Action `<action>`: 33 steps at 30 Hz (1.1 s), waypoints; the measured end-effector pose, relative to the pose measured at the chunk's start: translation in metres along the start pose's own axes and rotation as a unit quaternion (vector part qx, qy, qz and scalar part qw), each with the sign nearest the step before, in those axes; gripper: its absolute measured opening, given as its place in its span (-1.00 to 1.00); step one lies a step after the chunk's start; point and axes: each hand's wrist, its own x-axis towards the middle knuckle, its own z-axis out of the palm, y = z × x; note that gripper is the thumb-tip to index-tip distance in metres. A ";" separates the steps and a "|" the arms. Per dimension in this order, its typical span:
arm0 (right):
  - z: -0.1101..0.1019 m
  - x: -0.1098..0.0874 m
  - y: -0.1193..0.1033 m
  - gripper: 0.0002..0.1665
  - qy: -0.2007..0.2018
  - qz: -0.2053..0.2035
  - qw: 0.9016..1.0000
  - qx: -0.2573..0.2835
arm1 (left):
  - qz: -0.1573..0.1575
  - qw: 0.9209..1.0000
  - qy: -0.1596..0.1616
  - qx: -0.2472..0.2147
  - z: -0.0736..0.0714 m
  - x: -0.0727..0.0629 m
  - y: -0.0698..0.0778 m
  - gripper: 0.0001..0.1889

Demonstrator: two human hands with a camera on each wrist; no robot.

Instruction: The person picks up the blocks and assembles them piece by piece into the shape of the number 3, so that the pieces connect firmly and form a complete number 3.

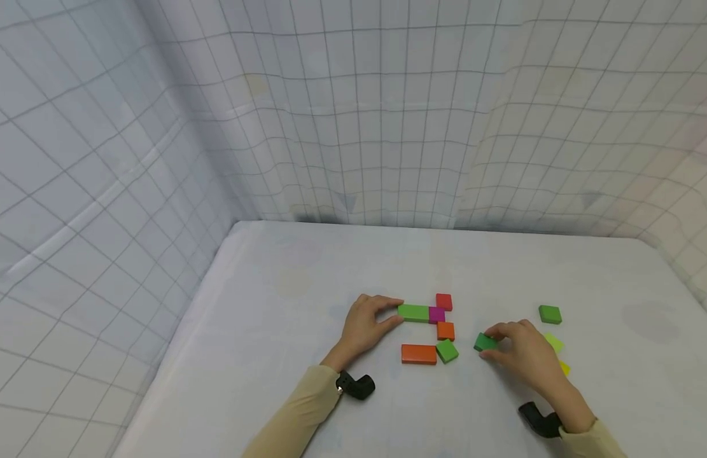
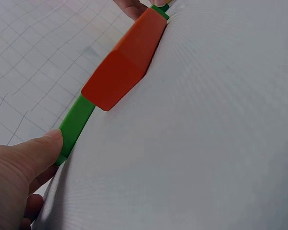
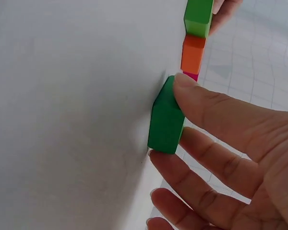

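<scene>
Pinching, right hand (image 1: 522,356): thumb and fingertips grip the dark-green block (image 1: 485,342) by its sides; the outer fingers stand clear of it.
Dark-green block, position: right of the orange square block (image 1: 445,331) and apart from it, at or just over the white tabletop (image 1: 307,267); which of the two cannot be told.
Left hand (image 1: 367,324): thumb and index finger pinch the left end of the light-green bar (image 1: 413,313).
Light-green bar, position: flat, its right end against the magenta block (image 1: 436,315).
Lower pair: orange-red bar (image 1: 419,354), with a turned green square block (image 1: 447,350) at its right end.
Weight (judged): light; a fingertip pinch suffices for either held piece.
Stiffness (judged): rigid, probably painted wood or plastic, with little risk of breakage.
Surface (judged): smooth, so a skewed pinch may slip and neighbours may slide when nudged.
Best hold, dark-green block: squarely across two opposite side faces, leaving the leading face free.
Best hold, light-green bar: the free left end, away from the magenta block.
</scene>
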 end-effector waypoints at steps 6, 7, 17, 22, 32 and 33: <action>-0.001 -0.002 -0.003 -0.62 -0.037 0.015 0.999 0.008 | -0.005 1.000 -0.001 0.003 0.001 -0.001 -0.001 -0.65; -0.001 -0.003 -0.004 -0.60 -0.048 0.018 0.999 0.011 | -0.006 1.000 -0.002 0.003 0.001 -0.001 -0.002 -0.65; 0.001 -0.018 -0.017 -0.58 -0.132 0.014 0.991 0.027 | 0.002 1.000 0.004 0.001 0.003 -0.001 -0.001 -0.65; 0.004 -0.026 -0.027 -0.63 -0.159 -0.048 0.986 0.031 | 0.000 1.000 0.003 0.003 0.003 0.000 -0.002 -0.64; 0.020 -0.029 -0.052 -0.68 -0.186 -0.187 0.963 0.057 | 0.000 1.000 0.002 0.005 0.004 0.001 -0.003 -0.64; 0.022 -0.029 -0.056 -0.68 -0.185 -0.194 0.961 0.062 | 0.001 1.000 0.003 0.006 0.004 0.001 -0.003 -0.64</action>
